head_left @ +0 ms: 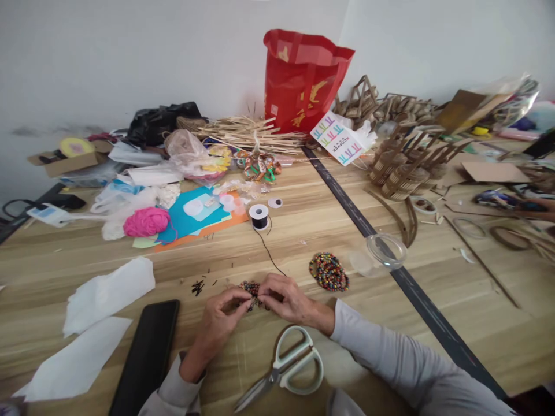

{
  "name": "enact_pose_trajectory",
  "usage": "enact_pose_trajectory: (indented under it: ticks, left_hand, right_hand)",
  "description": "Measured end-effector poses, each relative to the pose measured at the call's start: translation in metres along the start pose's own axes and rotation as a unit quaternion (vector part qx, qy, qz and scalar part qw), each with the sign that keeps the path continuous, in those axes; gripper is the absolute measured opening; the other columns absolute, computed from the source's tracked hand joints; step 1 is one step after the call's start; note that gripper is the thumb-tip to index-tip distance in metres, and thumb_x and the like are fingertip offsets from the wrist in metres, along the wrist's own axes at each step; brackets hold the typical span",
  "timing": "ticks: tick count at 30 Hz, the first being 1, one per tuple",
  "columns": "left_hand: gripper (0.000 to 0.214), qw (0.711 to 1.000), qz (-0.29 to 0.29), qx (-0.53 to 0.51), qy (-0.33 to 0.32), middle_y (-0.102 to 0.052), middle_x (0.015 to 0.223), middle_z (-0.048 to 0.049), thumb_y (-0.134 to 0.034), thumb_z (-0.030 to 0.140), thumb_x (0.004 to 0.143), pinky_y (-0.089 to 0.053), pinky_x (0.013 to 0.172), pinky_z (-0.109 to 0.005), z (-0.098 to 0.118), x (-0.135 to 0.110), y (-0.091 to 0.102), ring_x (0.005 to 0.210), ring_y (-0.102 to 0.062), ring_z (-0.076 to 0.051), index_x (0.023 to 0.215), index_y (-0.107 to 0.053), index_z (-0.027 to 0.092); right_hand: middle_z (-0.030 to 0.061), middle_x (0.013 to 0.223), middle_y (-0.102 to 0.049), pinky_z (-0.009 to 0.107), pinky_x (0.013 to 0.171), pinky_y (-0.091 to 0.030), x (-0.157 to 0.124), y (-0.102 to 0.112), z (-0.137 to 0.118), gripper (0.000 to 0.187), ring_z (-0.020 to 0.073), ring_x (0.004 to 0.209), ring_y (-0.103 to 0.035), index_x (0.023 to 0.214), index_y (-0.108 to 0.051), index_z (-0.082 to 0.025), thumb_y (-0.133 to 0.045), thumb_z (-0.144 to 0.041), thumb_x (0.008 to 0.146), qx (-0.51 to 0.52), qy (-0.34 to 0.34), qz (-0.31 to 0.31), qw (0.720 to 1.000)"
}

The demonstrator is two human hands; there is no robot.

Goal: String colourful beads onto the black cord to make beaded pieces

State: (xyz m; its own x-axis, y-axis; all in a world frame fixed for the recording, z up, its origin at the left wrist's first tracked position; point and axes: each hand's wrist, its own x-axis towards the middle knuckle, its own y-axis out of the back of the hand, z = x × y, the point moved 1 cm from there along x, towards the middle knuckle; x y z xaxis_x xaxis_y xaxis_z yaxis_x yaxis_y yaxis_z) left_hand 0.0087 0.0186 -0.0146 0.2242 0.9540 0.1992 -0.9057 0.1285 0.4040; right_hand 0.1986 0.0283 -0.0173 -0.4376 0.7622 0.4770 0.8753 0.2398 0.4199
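My left hand (pixel 219 320) is closed in a pinch at the left side of a small multicoloured bead string (pixel 249 287). My right hand (pixel 288 300) pinches at its right side, fingertips close to the left ones. Part of the beads is hidden by my fingers. A thin black cord (pixel 271 254) runs from a white spool (pixel 259 216) down to behind my right hand. Right of the hands lies a coiled heap of colourful bead strands (pixel 329 271). Scissors with pale handles (pixel 299 367) rest just below my hands. Short black cord scraps (pixel 198 287) lie to the left.
A black phone (pixel 147 352) and white paper sheets (pixel 110 292) lie at left. Pink yarn (pixel 146 222) and blue sheets (pixel 195 216) sit behind. Farther back stand a red bag (pixel 303 81) and small woven baskets (pixel 403 173). A clear tape roll (pixel 385 251) lies right. Another person's hand (pixel 540 209) shows far right.
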Motion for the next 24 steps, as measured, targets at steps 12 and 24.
enact_pose_trajectory:
  ticks: [12, 24]
  left_hand:
    - [0.007, 0.998, 0.002, -0.046, 0.04, -0.073, 0.07, -0.0047, -0.069, 0.023, 0.072, -0.056, 0.062, -0.024, 0.0026, 0.0015, 0.0011, 0.065, -0.068, -0.017, 0.073, -0.071, 0.016]
    - [0.007, 0.998, -0.002, -0.044, 0.04, -0.074, 0.071, -0.0046, -0.068, 0.022, 0.073, -0.057, 0.061, -0.024, 0.0029, 0.0016, 0.0014, 0.065, -0.069, -0.017, 0.073, -0.072, 0.016]
  right_hand:
    - [0.0053, 0.074, -0.059, 0.024, 0.061, -0.044, 0.0028, 0.0015, -0.0026, 0.014, 0.0144, 0.068, -0.054, 0.08, -0.056, -0.016, -0.05, -0.021, 0.091, -0.02, 0.021, -0.018, 0.999]
    - [0.0057, 0.074, -0.061, 0.024, 0.061, -0.044, 0.0009, -0.0011, 0.0015, 0.013, 0.0148, 0.068, -0.055, 0.081, -0.057, -0.017, -0.051, -0.021, 0.091, -0.024, 0.024, -0.013, 0.999]
